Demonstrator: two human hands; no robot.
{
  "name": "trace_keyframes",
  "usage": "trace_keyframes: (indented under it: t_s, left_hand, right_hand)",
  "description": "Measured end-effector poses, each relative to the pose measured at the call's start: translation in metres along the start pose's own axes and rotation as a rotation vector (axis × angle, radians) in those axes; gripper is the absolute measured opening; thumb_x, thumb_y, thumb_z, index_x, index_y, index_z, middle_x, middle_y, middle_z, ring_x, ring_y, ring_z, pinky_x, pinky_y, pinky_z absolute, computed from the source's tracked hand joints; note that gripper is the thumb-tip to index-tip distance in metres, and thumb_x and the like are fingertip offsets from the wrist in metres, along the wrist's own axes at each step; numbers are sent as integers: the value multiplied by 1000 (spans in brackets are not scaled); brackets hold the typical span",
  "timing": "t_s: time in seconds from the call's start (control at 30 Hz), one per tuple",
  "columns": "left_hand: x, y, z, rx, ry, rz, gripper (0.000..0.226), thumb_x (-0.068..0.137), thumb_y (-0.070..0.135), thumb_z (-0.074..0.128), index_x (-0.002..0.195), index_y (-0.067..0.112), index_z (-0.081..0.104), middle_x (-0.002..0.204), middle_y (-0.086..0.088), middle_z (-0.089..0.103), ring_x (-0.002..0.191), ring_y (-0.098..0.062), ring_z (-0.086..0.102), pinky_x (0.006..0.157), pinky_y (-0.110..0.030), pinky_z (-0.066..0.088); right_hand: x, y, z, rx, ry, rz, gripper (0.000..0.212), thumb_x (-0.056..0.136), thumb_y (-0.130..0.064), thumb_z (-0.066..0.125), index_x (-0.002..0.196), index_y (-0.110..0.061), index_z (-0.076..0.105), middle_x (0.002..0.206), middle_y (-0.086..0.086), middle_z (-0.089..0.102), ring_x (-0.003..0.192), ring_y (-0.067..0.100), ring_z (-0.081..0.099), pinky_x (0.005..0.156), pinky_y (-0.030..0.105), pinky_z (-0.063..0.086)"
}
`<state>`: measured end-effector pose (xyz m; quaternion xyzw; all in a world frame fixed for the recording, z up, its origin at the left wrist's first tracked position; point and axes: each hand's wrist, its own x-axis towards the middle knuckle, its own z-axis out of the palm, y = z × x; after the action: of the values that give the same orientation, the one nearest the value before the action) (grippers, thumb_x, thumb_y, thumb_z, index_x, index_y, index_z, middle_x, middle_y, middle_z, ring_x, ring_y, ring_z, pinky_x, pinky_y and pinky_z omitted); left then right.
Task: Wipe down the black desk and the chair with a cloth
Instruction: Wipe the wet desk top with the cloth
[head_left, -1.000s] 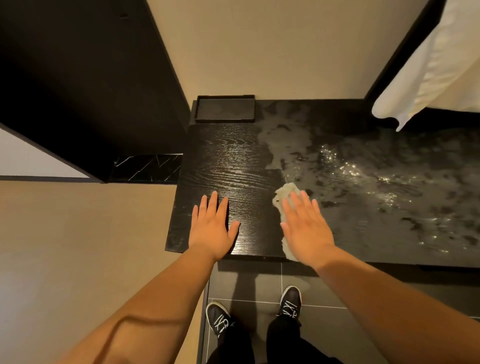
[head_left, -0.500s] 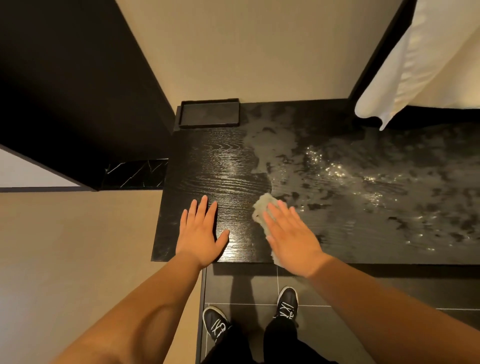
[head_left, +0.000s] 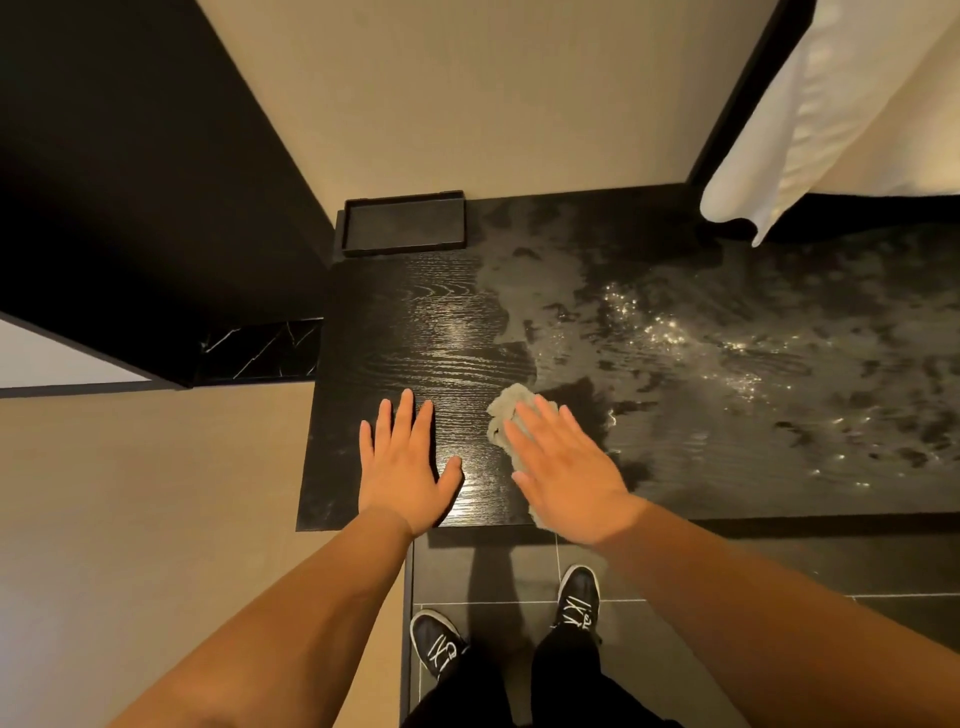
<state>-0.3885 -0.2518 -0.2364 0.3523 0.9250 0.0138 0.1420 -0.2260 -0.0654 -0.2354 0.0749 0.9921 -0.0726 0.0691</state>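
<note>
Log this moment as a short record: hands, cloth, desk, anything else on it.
left hand: flat on the desk, fingers straight, holding nothing
right hand: flat, pressing the cloth onto the desk
cloth: pale, crumpled, near the front edge
desk: black wood grain, shiny wet smears on its right part
tray: black, back left corner

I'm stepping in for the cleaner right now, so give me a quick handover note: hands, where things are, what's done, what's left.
Left hand: flat, fingers straight, resting on the black desk near its front left corner, holding nothing.
Right hand: flat, pressing the grey cloth onto the desk beside the left hand.
Done: a wet film covers the desk's middle and right, so those parts look wiped.
Left: the drier left strip, around the black tray at the back left corner, then the chair, which is not in view.
</note>
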Motion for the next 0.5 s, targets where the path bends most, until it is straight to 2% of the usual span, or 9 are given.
trace_keyframes:
  t_s: [0.07, 0.13, 0.2, 0.27, 0.33, 0.43, 0.5]
  left_hand:
    - [2, -1, -3, -14, -1, 18, 85, 95, 71, 31, 166, 28, 13, 176, -4, 2, 161, -31, -4, 129, -58, 1]
    - [5, -3, -5, -23, 2, 40, 85, 94, 72, 30, 166, 30, 14, 176, -3, 3, 162, -31, -3, 129, -58, 1]
    - [8, -3, -7, -28, 4, 51, 84, 94, 72, 29, 166, 31, 15, 176, -2, 4, 162, -30, -2, 129, -58, 1]
    - [13, -1, -8, -23, 1, 48, 82, 96, 70, 31, 166, 32, 14, 176, -2, 3, 162, -30, -3, 129, -58, 2]
    - [17, 3, -9, -23, -11, 34, 80, 97, 67, 36, 166, 32, 12, 176, -2, 2, 161, -30, -4, 129, -59, 1]
    - [17, 9, -11, -26, -19, 16, 81, 98, 65, 36, 166, 30, 11, 176, -4, -1, 161, -31, -6, 129, -59, 0]
    - [18, 10, -12, -17, -21, 24, 81, 99, 66, 36, 166, 28, 12, 176, -5, -1, 161, -30, -6, 129, -58, 1]
  right_hand:
    - [4, 23, -2, -30, -13, 24, 64, 104, -43, 24, 160, -11, 26, 168, 13, 18, 157, 32, 4, 127, 51, 7]
    - [11, 44, -6, -21, -4, 158, 65, 105, -42, 19, 162, -11, 18, 169, 13, 12, 157, 33, -2, 127, 48, -2]
    - [20, 55, -13, 24, 3, 331, 64, 106, -40, 23, 162, -10, 14, 169, 14, 8, 156, 34, -4, 126, 48, -4]
    - [27, 51, -17, 66, -3, 425, 66, 106, -43, 28, 161, -9, 15, 168, 18, 9, 156, 37, -2, 127, 50, -1]
    - [29, 37, -19, 91, 7, 353, 68, 103, -45, 31, 159, -8, 19, 166, 21, 14, 155, 40, 1, 127, 53, 5]
    - [23, 11, -13, 59, -27, 38, 67, 102, -45, 33, 159, -11, 23, 167, 17, 15, 156, 38, 2, 126, 54, 12]
    - [24, 11, -11, 54, -63, -61, 66, 101, -45, 33, 158, -12, 28, 166, 13, 20, 156, 35, 5, 126, 52, 12]
